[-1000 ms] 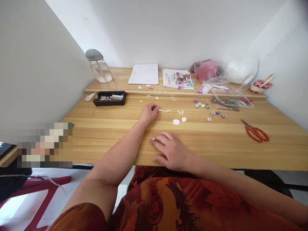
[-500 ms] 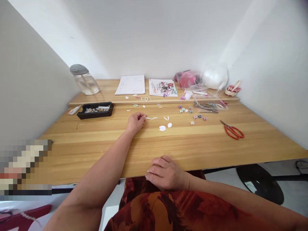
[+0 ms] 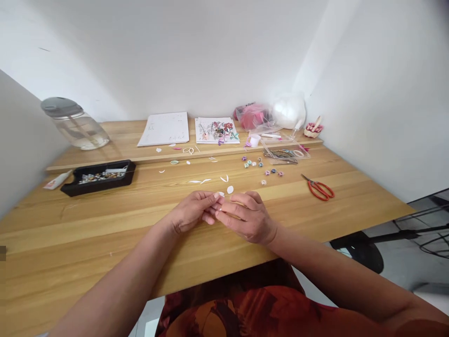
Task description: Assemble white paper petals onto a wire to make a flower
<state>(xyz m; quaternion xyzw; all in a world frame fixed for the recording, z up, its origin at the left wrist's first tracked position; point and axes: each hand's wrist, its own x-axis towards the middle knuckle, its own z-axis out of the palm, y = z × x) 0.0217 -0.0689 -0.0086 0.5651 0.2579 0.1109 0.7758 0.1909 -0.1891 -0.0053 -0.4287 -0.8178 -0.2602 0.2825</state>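
Note:
Over the middle of the table, my left hand (image 3: 196, 209) and my right hand (image 3: 247, 217) meet at the fingertips. Both are closed in a pinch; anything between the fingers is too small or hidden to name. A white leaf-shaped piece (image 3: 220, 194) shows just behind the fingertips, partly covered, and I cannot tell whether it is touched. Beside it lies a white round piece (image 3: 230, 189). Farther back are thin white strips (image 3: 200, 181) and a V-shaped white piece (image 3: 225, 178). Several bobbins of coloured thread (image 3: 273, 172) lie to the right.
Red-handled scissors (image 3: 319, 189) lie at right. A black tray (image 3: 131, 172) of beads, a white tube (image 3: 58, 180) and a bottle (image 3: 80, 131) stand left. On the back ledge are paper sheets (image 3: 164, 128), a clear tool box (image 3: 305, 153), plastic bags (image 3: 256, 116) and a small basket (image 3: 313, 128).
My left hand has come back from the white strips towards me. My right hand has risen from the table's front edge to meet it. The view has shifted, so things appear farther left.

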